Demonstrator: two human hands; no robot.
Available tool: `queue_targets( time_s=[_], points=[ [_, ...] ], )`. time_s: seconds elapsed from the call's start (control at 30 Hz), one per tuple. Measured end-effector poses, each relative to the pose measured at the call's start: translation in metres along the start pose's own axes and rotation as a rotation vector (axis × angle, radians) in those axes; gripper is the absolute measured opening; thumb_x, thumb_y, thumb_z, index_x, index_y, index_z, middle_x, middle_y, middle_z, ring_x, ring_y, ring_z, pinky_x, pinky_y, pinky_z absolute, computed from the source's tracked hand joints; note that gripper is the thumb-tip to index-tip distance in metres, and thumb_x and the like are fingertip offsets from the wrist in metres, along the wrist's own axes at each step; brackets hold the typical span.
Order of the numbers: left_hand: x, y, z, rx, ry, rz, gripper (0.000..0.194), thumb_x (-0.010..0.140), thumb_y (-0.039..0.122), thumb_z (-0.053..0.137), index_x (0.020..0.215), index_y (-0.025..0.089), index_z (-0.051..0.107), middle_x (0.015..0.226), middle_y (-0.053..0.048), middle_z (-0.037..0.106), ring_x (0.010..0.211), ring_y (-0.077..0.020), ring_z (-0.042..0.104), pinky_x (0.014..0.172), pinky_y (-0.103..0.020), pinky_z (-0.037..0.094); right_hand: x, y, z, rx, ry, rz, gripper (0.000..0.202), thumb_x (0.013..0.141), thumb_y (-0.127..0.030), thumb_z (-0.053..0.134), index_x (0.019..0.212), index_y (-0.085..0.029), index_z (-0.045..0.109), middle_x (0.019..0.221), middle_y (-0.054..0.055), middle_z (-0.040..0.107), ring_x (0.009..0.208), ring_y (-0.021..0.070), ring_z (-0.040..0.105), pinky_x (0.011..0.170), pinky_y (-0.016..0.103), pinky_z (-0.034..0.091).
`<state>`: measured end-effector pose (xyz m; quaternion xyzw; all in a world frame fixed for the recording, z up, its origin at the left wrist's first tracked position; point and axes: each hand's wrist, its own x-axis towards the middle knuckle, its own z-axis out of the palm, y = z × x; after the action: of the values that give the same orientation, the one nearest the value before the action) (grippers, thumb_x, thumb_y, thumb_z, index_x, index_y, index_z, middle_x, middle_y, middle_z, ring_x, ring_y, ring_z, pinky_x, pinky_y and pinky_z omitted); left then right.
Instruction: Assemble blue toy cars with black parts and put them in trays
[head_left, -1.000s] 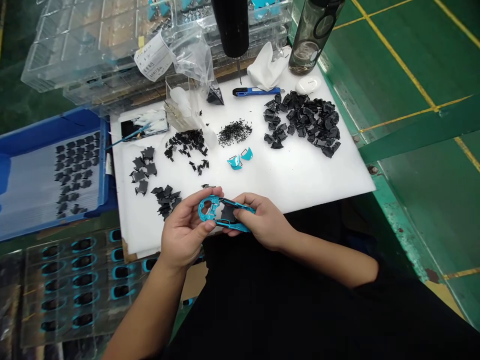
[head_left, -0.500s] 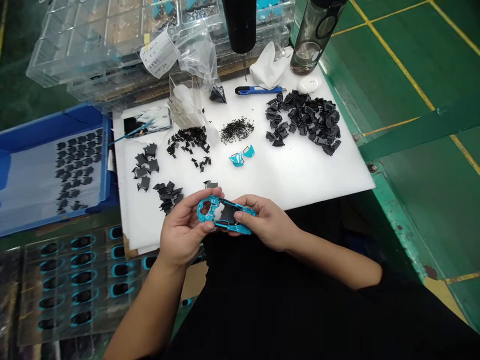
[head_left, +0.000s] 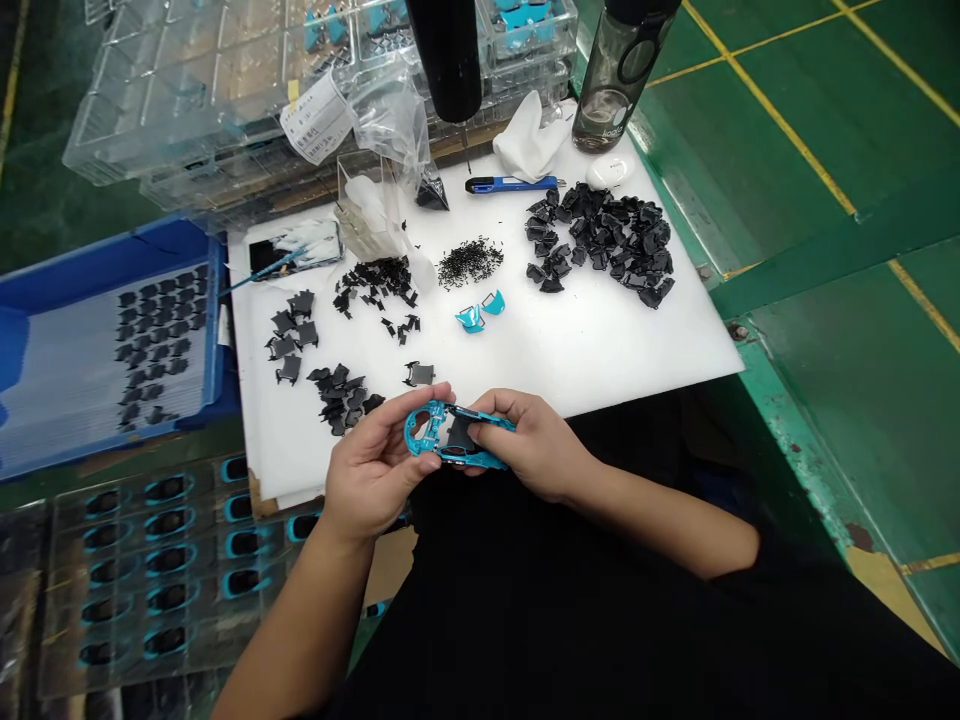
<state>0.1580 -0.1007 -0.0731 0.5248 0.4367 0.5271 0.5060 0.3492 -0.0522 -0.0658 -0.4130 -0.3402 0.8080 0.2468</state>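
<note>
A blue toy car body [head_left: 429, 430] with a dark grey panel [head_left: 460, 433] inside it is held between both hands at the table's near edge. My left hand [head_left: 375, 470] is closed round its ring-shaped end, with the thumb on the near side and the fingers on the far side. The other end lies in my right hand [head_left: 536, 445], whose thumb presses on the grey panel. Just beyond the car body, a single grey panel [head_left: 419, 374] lies on the white board [head_left: 600, 350]. Two small blue pieces [head_left: 480, 312] rest farther off.
Piles of black parts [head_left: 611, 240] and tiny black screws [head_left: 471, 262] lie on the board. A screwdriver [head_left: 454, 60] hangs over its back edge, near a blue cutter pen [head_left: 514, 184] and a bottle [head_left: 619, 80]. Left are a blue bin [head_left: 214, 330] and trays of car bodies [head_left: 166, 558].
The car body has tilted slightly in my hands and shows more of its near side. The view has shifted a little; both hands keep their grip.
</note>
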Motion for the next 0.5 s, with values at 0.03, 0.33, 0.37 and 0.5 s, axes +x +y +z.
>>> queue_targets(
  time_s=[0.03, 0.33, 0.37, 0.5],
  points=[
    [0.0, 0.0003, 0.0007, 0.013, 0.0, 0.003, 0.054, 0.083, 0.013, 0.075, 0.134, 0.023, 0.062, 0.133, -0.008, 0.067, 0.123, -0.0213, 0.064, 0.106, -0.028, 0.053, 0.0002, 0.0002, 0.0003, 0.002, 0.003, -0.004, 0.002, 0.082, -0.019, 0.063, 0.082, -0.017, 0.062, 0.07, -0.001, 0.07, 0.061, 0.0154, 0.071, 0.061, 0.026, 0.059],
    [0.0018, -0.0012, -0.0034, -0.029, -0.015, -0.059, 0.052, 0.085, 0.015, 0.073, 0.135, 0.024, 0.061, 0.136, -0.011, 0.064, 0.124, -0.024, 0.063, 0.101, -0.03, 0.057, 0.002, -0.0012, 0.0038, 0.075, -0.068, 0.062, 0.002, 0.084, -0.018, 0.063, 0.085, -0.016, 0.063, 0.071, 0.001, 0.073, 0.069, 0.0156, 0.073, 0.067, 0.026, 0.061],
    [0.0012, -0.0015, -0.0044, -0.031, -0.019, -0.068, 0.052, 0.085, 0.015, 0.073, 0.135, 0.024, 0.061, 0.137, -0.011, 0.064, 0.124, -0.0245, 0.063, 0.1, -0.03, 0.057, 0.0012, -0.0022, 0.0044, 0.062, -0.07, 0.063, 0.002, 0.085, -0.018, 0.063, 0.084, -0.016, 0.062, 0.069, 0.001, 0.073, 0.069, 0.0159, 0.073, 0.067, 0.026, 0.061],
    [-0.0012, -0.0032, -0.0076, -0.042, -0.019, -0.043, 0.053, 0.082, 0.016, 0.076, 0.133, 0.024, 0.063, 0.134, -0.011, 0.066, 0.121, -0.0246, 0.065, 0.1, -0.03, 0.057, -0.0023, -0.0037, 0.006, 0.044, -0.056, 0.044, 0.007, 0.086, -0.02, 0.063, 0.082, -0.016, 0.06, 0.069, 0.002, 0.073, 0.068, 0.0158, 0.073, 0.066, 0.026, 0.061]
  ],
)
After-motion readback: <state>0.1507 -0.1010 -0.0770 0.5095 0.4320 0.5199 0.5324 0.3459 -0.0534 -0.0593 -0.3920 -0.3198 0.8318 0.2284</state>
